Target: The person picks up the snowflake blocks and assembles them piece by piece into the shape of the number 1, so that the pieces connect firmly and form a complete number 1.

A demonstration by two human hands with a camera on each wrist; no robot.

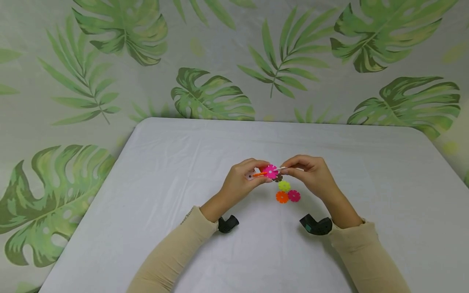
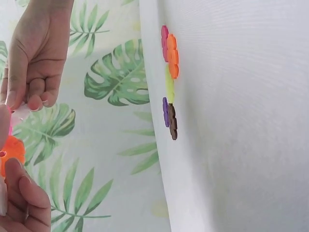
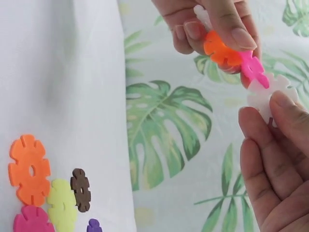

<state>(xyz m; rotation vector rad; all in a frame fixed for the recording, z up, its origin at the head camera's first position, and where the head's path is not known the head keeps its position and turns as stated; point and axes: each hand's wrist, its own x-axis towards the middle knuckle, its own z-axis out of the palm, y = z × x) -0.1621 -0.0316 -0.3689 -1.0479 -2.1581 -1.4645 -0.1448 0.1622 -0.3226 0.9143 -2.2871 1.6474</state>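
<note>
My left hand (image 1: 242, 178) pinches a short chain of notched plastic snowflake discs above the table. A pink disc (image 1: 270, 171) stands at its right end, with an orange disc (image 3: 219, 49) joined behind it and a white disc (image 3: 203, 17) at the far end. Between thumb and forefinger, my right hand (image 1: 313, 173) holds another white disc (image 3: 260, 100). Its edge meets the pink disc's edge in the right wrist view, and how deep the slots sit in each other I cannot tell.
Below the hands, loose discs lie on the white tabletop (image 1: 176, 162): orange (image 1: 282, 197), magenta (image 1: 294, 195), yellow (image 1: 284, 186), brown (image 2: 173, 123) and purple (image 2: 165, 112). Black wrist devices (image 1: 316, 225) sit at both cuffs. A leaf-patterned cloth (image 1: 212, 93) hangs behind the table.
</note>
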